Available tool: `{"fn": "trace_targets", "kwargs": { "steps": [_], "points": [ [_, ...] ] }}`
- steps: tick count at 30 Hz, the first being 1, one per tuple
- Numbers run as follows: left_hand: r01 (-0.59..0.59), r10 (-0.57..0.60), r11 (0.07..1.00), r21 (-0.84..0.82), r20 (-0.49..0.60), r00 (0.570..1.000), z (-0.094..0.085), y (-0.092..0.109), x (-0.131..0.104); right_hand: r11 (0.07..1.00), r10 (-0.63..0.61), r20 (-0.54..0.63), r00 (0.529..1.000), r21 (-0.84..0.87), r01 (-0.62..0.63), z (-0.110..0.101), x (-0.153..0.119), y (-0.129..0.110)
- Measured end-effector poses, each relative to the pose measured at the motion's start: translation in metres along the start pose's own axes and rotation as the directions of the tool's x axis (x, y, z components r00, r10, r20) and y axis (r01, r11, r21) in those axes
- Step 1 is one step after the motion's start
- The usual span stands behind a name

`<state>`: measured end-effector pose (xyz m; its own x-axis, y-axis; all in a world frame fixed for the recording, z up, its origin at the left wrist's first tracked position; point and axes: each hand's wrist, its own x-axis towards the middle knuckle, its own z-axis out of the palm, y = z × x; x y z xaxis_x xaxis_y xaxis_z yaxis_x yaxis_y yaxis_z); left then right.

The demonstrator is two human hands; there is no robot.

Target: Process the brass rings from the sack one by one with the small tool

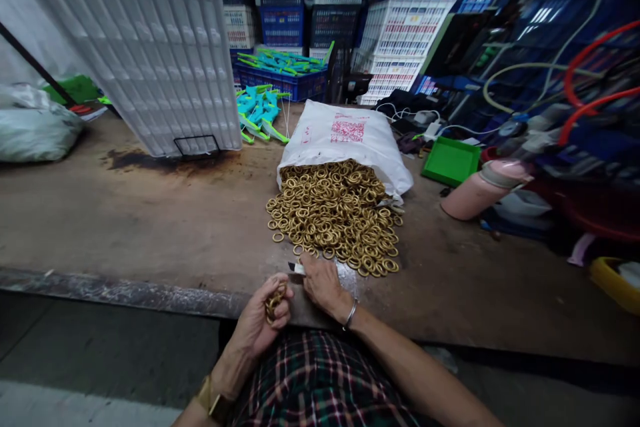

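Note:
My left hand (264, 315) is just over the table's front edge, its fingers curled around several gold-coloured rings (274, 300). To its right, my right hand (323, 282) is closed on a small knife (297, 268) with a pale body and a dark slanted tip pointing left. That hand is at the near edge of a large heap of the same gold-coloured rings (335, 213). The heap spills from the mouth of a white woven sack (345, 133) with red print, lying on its side. Most of the knife is hidden inside my fingers.
On the brown table (165, 233) stands a tall ribbed translucent panel (165, 47), back left. Teal and green plastic parts (260, 110) lie behind the sack. A green tray (451, 161) and a pink bottle (483, 190) are at right, near cables. Stacked crates (285, 27) line the back.

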<state>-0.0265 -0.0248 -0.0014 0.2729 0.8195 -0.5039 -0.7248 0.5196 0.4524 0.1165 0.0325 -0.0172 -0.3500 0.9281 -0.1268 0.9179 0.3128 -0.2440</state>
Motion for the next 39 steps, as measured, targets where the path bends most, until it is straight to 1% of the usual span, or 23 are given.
{"fn": "trace_targets", "kwargs": {
  "steps": [2,4,7,9,11,13,15,16,18,20,24,26,29,31,36,39],
  "points": [
    [0.028,-0.027,0.997,-0.067,0.007,1.0,-0.002,0.002,0.002,1.0,-0.004,-0.004,1.0,0.026,0.004,0.0,-0.001,0.003],
    [0.048,-0.047,0.991,-0.124,0.012,0.999,-0.004,0.003,0.004,0.996,-0.019,-0.02,1.0,0.086,0.021,-0.001,-0.001,0.006],
    [0.063,-0.064,0.985,-0.162,-0.002,0.998,-0.004,0.005,0.008,0.953,-0.03,-0.072,0.997,0.3,0.05,-0.005,0.001,0.011],
    [0.069,-0.073,0.987,-0.147,-0.02,0.997,-0.002,0.006,0.01,0.861,-0.034,-0.084,0.996,0.504,0.072,-0.009,0.001,0.012],
    [0.067,-0.07,0.991,-0.114,-0.024,0.997,0.001,0.006,0.012,0.716,-0.05,-0.056,0.997,0.695,0.075,-0.014,-0.001,0.011],
    [0.036,-0.037,0.998,-0.052,-0.014,0.999,0.004,0.006,0.013,0.559,-0.072,0.006,0.997,0.828,0.036,-0.019,-0.005,0.009],
    [-0.03,0.031,0.997,0.066,-0.017,0.999,0.006,0.004,0.014,0.433,-0.096,0.086,0.992,0.901,-0.036,-0.022,-0.009,0.008],
    [-0.07,0.075,0.988,0.14,-0.026,0.997,0.007,0.003,0.014,0.39,-0.108,0.122,0.987,0.918,-0.071,-0.023,-0.011,0.008],
    [-0.144,0.164,0.948,0.285,-0.048,0.985,0.009,0.001,0.014,0.342,-0.125,0.171,0.977,0.932,-0.119,-0.025,-0.013,0.008],
    [-0.187,0.227,0.898,0.398,-0.056,0.972,0.011,-0.002,0.013,0.331,-0.138,0.194,0.971,0.933,-0.14,-0.026,-0.014,0.007],
    [-0.2,0.261,0.817,0.541,-0.037,0.965,0.013,-0.005,0.012,0.293,-0.144,0.206,0.968,0.943,-0.157,-0.024,-0.014,0.006],
    [-0.215,0.277,0.798,0.564,-0.027,0.96,0.012,-0.006,0.012,0.297,-0.105,0.209,0.972,0.94,-0.17,-0.021,-0.013,0.004],
    [-0.228,0.291,0.795,0.562,-0.024,0.956,0.012,-0.007,0.012,0.348,-0.027,0.197,0.98,0.921,-0.176,-0.017,-0.012,0.003],
    [-0.23,0.294,0.791,0.566,-0.022,0.956,0.012,-0.008,0.012,0.387,-0.001,0.181,0.983,0.907,-0.167,-0.015,-0.011,0.003],
    [-0.258,0.307,0.75,0.61,0.024,0.951,0.012,-0.008,0.012,0.439,-0.04,0.132,0.99,0.893,-0.102,-0.01,-0.009,0.004],
    [-0.245,0.287,0.757,0.605,0.028,0.957,0.012,-0.008,0.01,0.444,-0.038,0.082,0.996,0.894,-0.057,-0.005,-0.006,0.006]
  ]
}}
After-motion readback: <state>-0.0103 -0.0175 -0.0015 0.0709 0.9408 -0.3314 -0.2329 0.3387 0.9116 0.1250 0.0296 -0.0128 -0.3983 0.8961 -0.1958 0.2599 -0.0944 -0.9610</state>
